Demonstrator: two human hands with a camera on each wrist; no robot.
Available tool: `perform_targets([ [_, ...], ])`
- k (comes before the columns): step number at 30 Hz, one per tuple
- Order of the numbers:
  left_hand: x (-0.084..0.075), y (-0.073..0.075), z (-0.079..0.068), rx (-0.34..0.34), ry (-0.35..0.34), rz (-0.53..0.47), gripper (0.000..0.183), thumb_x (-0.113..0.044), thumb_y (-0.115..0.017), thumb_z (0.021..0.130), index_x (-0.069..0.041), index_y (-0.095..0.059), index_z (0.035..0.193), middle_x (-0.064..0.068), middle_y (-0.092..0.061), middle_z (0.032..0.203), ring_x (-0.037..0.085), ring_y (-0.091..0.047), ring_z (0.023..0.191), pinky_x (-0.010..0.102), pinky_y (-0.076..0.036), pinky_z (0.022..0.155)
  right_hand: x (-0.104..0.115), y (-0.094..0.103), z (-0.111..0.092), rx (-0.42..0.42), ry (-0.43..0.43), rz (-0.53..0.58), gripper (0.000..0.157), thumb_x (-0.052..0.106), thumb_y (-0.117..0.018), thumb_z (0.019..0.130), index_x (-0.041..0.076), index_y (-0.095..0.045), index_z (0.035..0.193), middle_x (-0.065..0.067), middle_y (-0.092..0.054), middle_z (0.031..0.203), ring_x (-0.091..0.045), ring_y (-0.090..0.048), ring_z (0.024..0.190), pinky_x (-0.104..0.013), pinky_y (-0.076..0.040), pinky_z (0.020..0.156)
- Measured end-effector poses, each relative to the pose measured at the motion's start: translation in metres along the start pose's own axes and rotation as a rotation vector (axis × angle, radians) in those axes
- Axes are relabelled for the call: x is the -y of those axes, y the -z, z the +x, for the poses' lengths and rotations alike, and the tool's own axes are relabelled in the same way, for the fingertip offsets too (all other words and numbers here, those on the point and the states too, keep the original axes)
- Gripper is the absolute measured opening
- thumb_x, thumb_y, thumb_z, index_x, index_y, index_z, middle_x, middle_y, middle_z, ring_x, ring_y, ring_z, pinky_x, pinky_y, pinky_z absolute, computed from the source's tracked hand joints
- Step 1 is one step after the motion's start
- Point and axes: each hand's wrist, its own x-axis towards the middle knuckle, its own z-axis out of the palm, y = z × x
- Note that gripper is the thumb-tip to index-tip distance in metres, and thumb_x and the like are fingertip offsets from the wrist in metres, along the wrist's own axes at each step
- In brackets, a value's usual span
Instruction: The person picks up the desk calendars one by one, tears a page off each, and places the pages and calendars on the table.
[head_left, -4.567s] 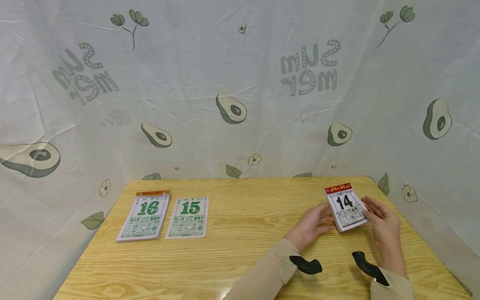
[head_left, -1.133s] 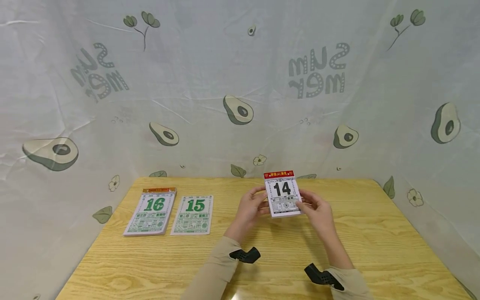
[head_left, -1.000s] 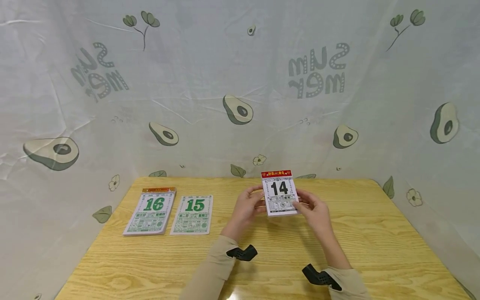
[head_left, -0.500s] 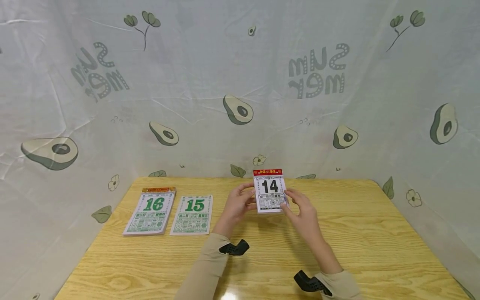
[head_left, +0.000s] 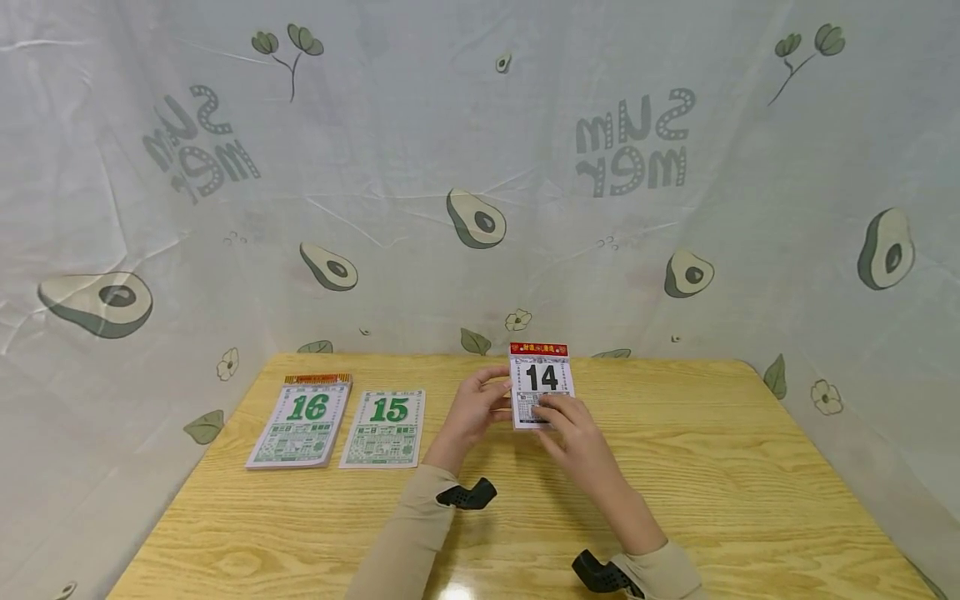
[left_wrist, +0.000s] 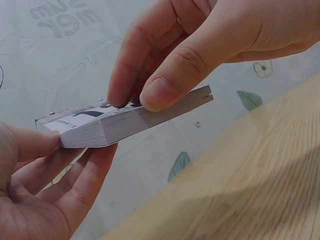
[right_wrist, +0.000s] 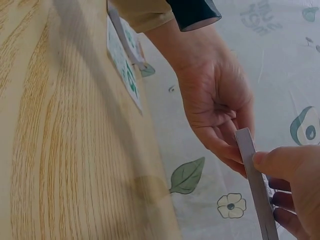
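A small tear-off calendar (head_left: pixel 542 377) with a red header and a black 14 is held up above the table, its face toward the head camera. My left hand (head_left: pixel 472 410) grips its left edge; the left wrist view shows the thumb on the face and fingers (left_wrist: pixel 87 185) underneath. At the lower right, my right hand (head_left: pixel 581 442) bends over the pad, fingertips on the printed face and thumb at the bottom edge, pinching it there. The page block (left_wrist: pixel 145 122) shows a narrow split near one corner in the left wrist view.
On the wooden table (head_left: pixel 675 500) at the left lies a thicker calendar (head_left: pixel 300 425) with a green 16. Beside it is a loose calendar sheet (head_left: pixel 382 429) with a green 15. A pale avocado-print cloth (head_left: pixel 405 275) hangs behind the table.
The calendar has come from the table's right side to the middle, held in both hands. In the last half second my right hand shifted from its right edge to the lower face and bottom edge.
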Motion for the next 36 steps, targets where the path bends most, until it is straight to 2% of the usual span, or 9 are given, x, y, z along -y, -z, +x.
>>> perform_targets([
  [12,-0.0001,0.0009,0.0001,0.022,0.006,-0.004,0.033,-0.009,-0.054,0.099,-0.001,-0.054,0.131,0.009,-0.072,0.102,0.012,-0.07,0.075,0.029,-0.057,0.066,0.0034,0.0019,-0.0001,0.035,-0.046,-0.021,0.028,0.002,-0.081,0.075,0.004,-0.072,0.102,-0.013,-0.067,0.114,-0.03,-0.06,0.108,-0.044,-0.053,0.092],
  [22,0.001,0.0034,0.0002,0.041,0.008,-0.014,0.036,-0.01,-0.054,0.099,0.0,-0.052,0.133,0.006,-0.073,0.099,0.012,-0.07,0.074,0.03,-0.056,0.067,0.0062,0.0059,0.0024,0.04,-0.046,-0.02,0.022,0.003,-0.077,0.079,0.003,-0.072,0.1,-0.013,-0.068,0.111,-0.029,-0.061,0.105,-0.042,-0.053,0.089],
  [36,0.005,-0.0043,-0.001,0.048,-0.013,-0.015,0.031,-0.006,-0.052,0.099,0.001,-0.053,0.129,0.012,-0.072,0.105,0.013,-0.07,0.075,0.029,-0.057,0.065,0.0028,0.0088,0.0029,-0.012,-0.078,-0.051,0.012,-0.002,-0.075,0.08,0.002,-0.072,0.091,-0.011,-0.07,0.104,-0.026,-0.064,0.101,-0.037,-0.055,0.087],
])
